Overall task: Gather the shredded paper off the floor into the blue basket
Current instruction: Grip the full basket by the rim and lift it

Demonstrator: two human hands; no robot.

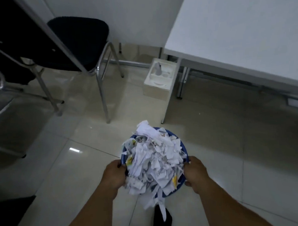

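Observation:
The blue basket (pixel 183 146) is held up above the floor in front of me, heaped with white shredded paper (pixel 155 160). Strips spill over its near rim and hang down. My left hand (pixel 114 176) grips the basket's left rim. My right hand (pixel 197 174) grips the right rim. Only slivers of the blue rim show around the paper pile. I see no loose shreds on the tiles around it.
A black-seated chair (pixel 78 42) with metal legs stands at the upper left. A white table (pixel 240 40) fills the upper right, with a small white box (pixel 158 80) on the floor beside its leg. A dark foot (pixel 162 220) shows below the basket. Glossy floor tiles surround me.

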